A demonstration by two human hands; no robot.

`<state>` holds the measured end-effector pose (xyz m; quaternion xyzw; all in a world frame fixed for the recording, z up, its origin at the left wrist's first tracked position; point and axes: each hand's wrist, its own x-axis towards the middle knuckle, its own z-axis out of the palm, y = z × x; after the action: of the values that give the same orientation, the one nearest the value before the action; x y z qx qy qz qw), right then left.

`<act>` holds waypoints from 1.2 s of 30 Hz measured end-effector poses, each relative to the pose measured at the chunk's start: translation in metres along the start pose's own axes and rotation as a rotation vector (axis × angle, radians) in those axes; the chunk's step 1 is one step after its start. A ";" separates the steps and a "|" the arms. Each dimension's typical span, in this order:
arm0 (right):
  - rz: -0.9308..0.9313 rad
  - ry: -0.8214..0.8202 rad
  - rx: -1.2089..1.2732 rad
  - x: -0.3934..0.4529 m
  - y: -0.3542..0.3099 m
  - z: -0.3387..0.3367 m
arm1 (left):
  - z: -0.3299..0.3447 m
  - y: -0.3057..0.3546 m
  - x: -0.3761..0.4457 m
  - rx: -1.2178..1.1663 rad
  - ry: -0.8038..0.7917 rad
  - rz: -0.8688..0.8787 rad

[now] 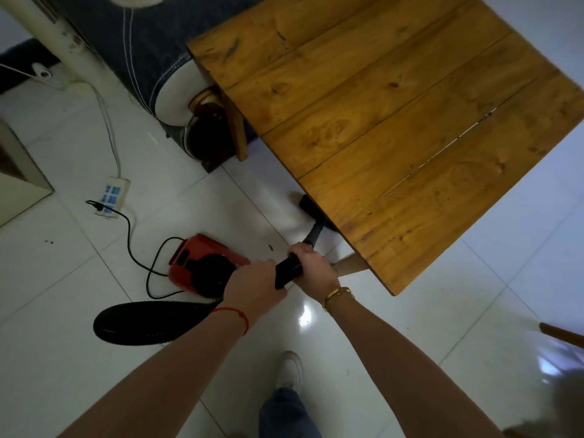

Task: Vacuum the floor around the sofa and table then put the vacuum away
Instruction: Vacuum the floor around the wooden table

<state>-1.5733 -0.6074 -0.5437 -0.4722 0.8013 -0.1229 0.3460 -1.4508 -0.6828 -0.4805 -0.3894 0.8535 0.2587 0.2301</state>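
Observation:
A red and black vacuum cleaner [202, 263] sits on the white tiled floor. Its black ribbed hose [142, 322] loops out to the lower left. My left hand [256, 282] and my right hand [311, 262] both grip the black wand [289, 270]. The wand runs forward to a black floor nozzle [308, 205], which is partly hidden under the edge of the wooden table [395, 121]. A dark blue sofa [151, 52] with white trim stands behind the table at the upper left.
A white power strip [113, 196] lies on the floor at left, with the vacuum's black cord [129, 235] plugged in. A table leg [349, 263] stands near my right hand. My foot [289, 371] is below. A chair part [561, 335] shows at right.

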 end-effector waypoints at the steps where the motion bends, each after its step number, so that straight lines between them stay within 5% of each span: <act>1: -0.005 -0.001 -0.003 -0.004 -0.001 0.002 | 0.001 -0.001 -0.004 -0.006 -0.005 -0.005; 21: -0.112 -0.128 0.071 -0.193 -0.039 0.105 | 0.099 -0.028 -0.210 -0.051 -0.004 -0.008; 36: -0.033 -0.085 0.051 -0.314 0.048 0.094 | 0.163 0.072 -0.266 -0.111 -0.144 0.035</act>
<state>-1.4439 -0.3060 -0.5001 -0.4812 0.7745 -0.1290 0.3897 -1.3188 -0.3957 -0.4270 -0.3669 0.8259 0.3371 0.2640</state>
